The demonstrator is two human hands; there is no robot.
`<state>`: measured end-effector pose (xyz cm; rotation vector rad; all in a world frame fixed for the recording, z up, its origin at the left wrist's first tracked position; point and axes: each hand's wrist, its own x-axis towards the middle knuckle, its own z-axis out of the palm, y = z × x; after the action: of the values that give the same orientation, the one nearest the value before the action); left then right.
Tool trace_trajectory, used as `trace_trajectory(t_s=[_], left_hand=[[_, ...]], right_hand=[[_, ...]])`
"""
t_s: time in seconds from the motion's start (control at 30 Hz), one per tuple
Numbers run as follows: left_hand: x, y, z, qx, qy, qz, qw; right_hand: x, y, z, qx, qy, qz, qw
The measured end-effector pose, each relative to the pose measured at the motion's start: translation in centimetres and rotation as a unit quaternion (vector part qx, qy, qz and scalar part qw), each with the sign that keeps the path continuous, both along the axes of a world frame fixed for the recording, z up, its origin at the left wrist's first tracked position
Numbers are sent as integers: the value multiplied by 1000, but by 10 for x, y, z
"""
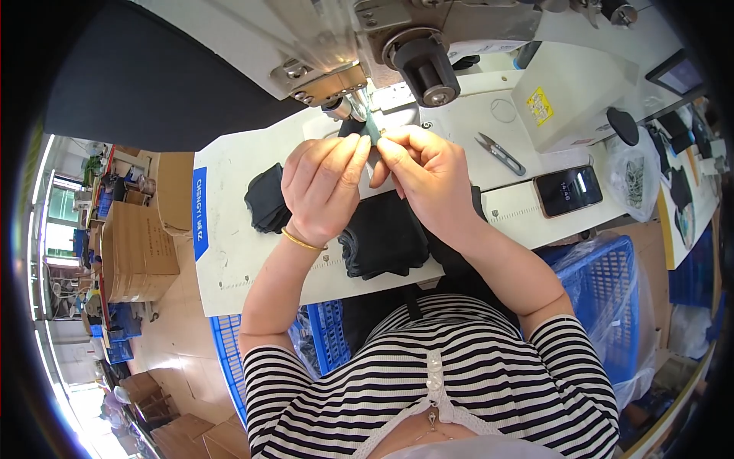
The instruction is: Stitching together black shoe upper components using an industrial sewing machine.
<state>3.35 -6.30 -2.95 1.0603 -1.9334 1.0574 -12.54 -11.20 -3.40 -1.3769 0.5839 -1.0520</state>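
My left hand point(325, 183) and my right hand point(424, 172) meet just below the head of a sewing machine point(382, 46). Together they pinch a small piece of dark fabric point(371, 130) that runs up toward the machine's presser foot point(355, 103). A gold bangle sits on my left wrist. Under my hands lies a pile of black fabric pieces point(382, 237), and another black piece point(267, 199) rests to the left on the white table point(229, 252).
Thread snips point(501, 153) and a phone point(567, 190) lie on the table to the right. A blue crate point(604, 291) lined with plastic stands at right, another blue crate point(229, 352) at lower left. Cardboard boxes point(138, 245) sit on the floor left.
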Motion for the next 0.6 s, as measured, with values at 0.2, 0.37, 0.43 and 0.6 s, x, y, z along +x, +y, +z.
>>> trace_trajectory(t_s=[0.2, 0.37, 0.43, 0.6], left_hand=[[9, -12, -2, -9, 15, -11, 1000], [14, -21, -4, -34, 26, -13, 999], [15, -23, -5, -37, 31, -11, 999], [12, -27, -5, -42, 47, -3, 998]], right_hand=[[-4, 2, -6, 8, -5, 2, 1000], [-6, 3, -8, 0, -3, 4, 1000], [-8, 3, -7, -6, 9, 4, 1000], [-9, 5, -6, 12, 1, 12, 1000]])
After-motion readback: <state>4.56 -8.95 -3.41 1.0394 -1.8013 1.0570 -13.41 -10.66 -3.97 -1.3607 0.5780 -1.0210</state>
